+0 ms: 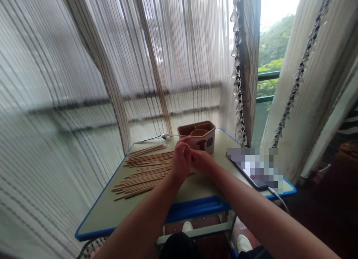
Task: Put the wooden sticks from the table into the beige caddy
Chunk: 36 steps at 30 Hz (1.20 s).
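Sticks [140,180]: matt wood, slightly rough look. Spoon [165,136]: glossy metal, reflective. Box [210,136]: smooth plastic by the look, low sheen. Tabletop [106,214]: smooth, dull finish, material unclear. Table edging [195,209]: smooth plastic look, slight shine. Curtain [190,57]: thin sheer cloth, ribbed. Bead trim [236,25]: clear, glossy, glass or plastic, can't tell. Cable [276,195]: smooth plastic.

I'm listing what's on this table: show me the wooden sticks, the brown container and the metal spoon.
Wooden sticks [145,180], head view: about the middle of the nearer group.
Brown container [201,142], head view: its front wall.
Metal spoon [166,136], head view: its bowl.
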Available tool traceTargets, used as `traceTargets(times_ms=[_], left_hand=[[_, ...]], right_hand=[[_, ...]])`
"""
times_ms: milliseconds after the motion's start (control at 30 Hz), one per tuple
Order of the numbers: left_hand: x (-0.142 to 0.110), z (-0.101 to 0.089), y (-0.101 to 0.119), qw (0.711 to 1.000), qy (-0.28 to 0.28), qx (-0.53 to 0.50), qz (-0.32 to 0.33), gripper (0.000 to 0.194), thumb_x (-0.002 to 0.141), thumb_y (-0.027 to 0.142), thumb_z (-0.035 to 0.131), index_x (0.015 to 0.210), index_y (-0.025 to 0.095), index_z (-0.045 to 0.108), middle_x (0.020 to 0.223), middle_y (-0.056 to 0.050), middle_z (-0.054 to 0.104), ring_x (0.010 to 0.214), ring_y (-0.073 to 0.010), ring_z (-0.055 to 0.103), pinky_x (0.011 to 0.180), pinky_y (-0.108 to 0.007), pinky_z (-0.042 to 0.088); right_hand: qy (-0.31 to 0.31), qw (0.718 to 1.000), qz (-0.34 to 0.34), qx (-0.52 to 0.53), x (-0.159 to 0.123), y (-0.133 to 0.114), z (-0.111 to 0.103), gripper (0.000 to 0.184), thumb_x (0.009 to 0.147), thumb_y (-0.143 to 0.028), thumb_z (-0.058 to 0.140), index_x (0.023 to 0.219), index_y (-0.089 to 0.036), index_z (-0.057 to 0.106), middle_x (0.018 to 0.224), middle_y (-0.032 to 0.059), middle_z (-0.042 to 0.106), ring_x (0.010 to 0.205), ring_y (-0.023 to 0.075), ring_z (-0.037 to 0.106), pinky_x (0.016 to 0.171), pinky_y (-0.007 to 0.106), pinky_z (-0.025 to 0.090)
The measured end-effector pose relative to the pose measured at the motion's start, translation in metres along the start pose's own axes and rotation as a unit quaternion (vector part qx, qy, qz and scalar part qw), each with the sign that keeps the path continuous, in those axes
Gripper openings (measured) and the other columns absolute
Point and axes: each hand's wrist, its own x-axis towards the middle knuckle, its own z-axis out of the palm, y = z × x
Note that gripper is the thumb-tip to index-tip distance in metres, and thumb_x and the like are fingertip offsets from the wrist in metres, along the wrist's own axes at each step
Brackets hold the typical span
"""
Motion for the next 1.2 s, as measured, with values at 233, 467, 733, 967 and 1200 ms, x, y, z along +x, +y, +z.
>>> traceTargets(times_ms=[233, 467, 733, 967, 1200], left_hand=[[-0.002, 0.004, 0.003, 1.0, -0.003, -0.012, 0.003, 0.009, 0.098, 0.024, 0.033, 0.107, 0.023, 0.036, 0.124, -0.013, 0.057, 0.115, -0.0192, 0.056, 0.093, -0.043, 0.049], [0.004, -0.003, -0.016, 0.995, 0.058, 0.067, -0.04, 0.043, 0.096, 0.041, 0.039, 0.133, 0.021, 0.031, 0.142, -0.017, 0.04, 0.133, -0.025, 0.04, 0.108, -0.051, 0.035], [-0.012, 0.003, -0.076, 0.972, -0.068, 0.028, -0.222, 0.076, 0.086, 0.05, 0.056, 0.147, 0.019, 0.023, 0.137, -0.018, 0.048, 0.124, -0.0279, 0.05, 0.098, -0.047, 0.047], [-0.004, -0.004, -0.068, 0.976, -0.119, 0.151, -0.106, 0.068, 0.088, 0.039, 0.056, 0.147, 0.023, 0.027, 0.15, -0.017, 0.032, 0.14, -0.031, 0.03, 0.108, -0.053, 0.036], [0.005, -0.011, -0.056, 0.962, -0.147, 0.208, -0.099, 0.041, 0.083, 0.029, 0.063, 0.122, 0.024, 0.051, 0.135, -0.014, 0.044, 0.12, -0.0272, 0.051, 0.091, -0.045, 0.051]], right_hand=[[0.012, 0.993, -0.021, 0.112, 0.004, -0.004, 0.0, 0.03, 0.093, -0.031, 0.042, 0.082, -0.02, 0.067, 0.08, 0.0036, 0.069, 0.07, 0.0152, 0.06, 0.065, 0.024, 0.042], [0.111, 0.988, 0.042, 0.104, 0.001, -0.004, -0.01, 0.029, 0.096, -0.037, 0.038, 0.081, -0.022, 0.057, 0.075, 0.0028, 0.064, 0.068, 0.0148, 0.059, 0.066, 0.024, 0.043], [0.266, 0.949, 0.16, 0.057, -0.002, 0.019, -0.023, 0.033, 0.096, -0.044, 0.031, 0.084, -0.023, 0.054, 0.077, 0.0048, 0.065, 0.069, 0.0184, 0.06, 0.066, 0.027, 0.042], [0.259, 0.943, 0.207, 0.02, -0.004, 0.034, -0.02, 0.037, 0.095, -0.046, 0.029, 0.082, -0.023, 0.055, 0.073, 0.0038, 0.063, 0.064, 0.0186, 0.056, 0.061, 0.027, 0.037], [0.253, 0.939, 0.232, 0.005, -0.002, 0.035, -0.02, 0.036, 0.095, -0.045, 0.027, 0.082, -0.023, 0.052, 0.073, 0.0035, 0.061, 0.064, 0.0176, 0.051, 0.06, 0.027, 0.032]])
